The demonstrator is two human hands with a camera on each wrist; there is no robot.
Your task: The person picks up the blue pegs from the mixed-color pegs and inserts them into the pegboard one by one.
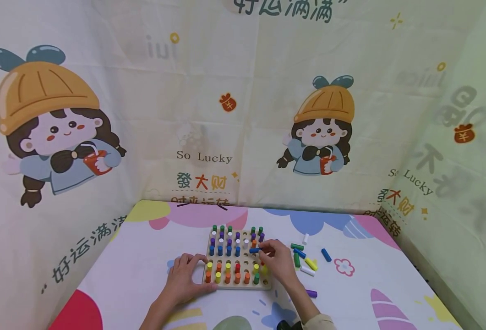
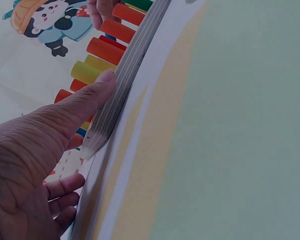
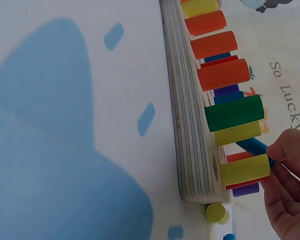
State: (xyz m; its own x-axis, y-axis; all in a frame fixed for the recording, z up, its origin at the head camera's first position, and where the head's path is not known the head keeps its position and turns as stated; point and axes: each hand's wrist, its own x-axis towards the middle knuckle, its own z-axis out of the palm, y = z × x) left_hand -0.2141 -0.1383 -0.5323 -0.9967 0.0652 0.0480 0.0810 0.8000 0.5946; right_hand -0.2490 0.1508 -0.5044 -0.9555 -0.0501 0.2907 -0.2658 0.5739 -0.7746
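Note:
A wooden pegboard (image 1: 243,287) carries rows of coloured pegs standing in its holes. At its near left corner my left hand (image 1: 182,278) holds the board, the thumb (image 2: 92,92) along the front edge and the index finger at the left side. My right hand (image 1: 276,260) pinches a blue peg (image 1: 254,250) between thumb and fingertips over the right part of the board. In the right wrist view this blue peg (image 3: 252,145) is tilted, partly hidden behind yellow pegs. Several holes show around it, next to the row of blue pegs (image 1: 228,250).
Loose pegs lie right of the board: a green one (image 1: 297,246), a yellow one (image 1: 311,264), a blue one (image 1: 326,255), white ones and others. A purple peg (image 1: 311,294) lies by the right forearm. Printed cloth walls (image 1: 251,183) stand behind the table.

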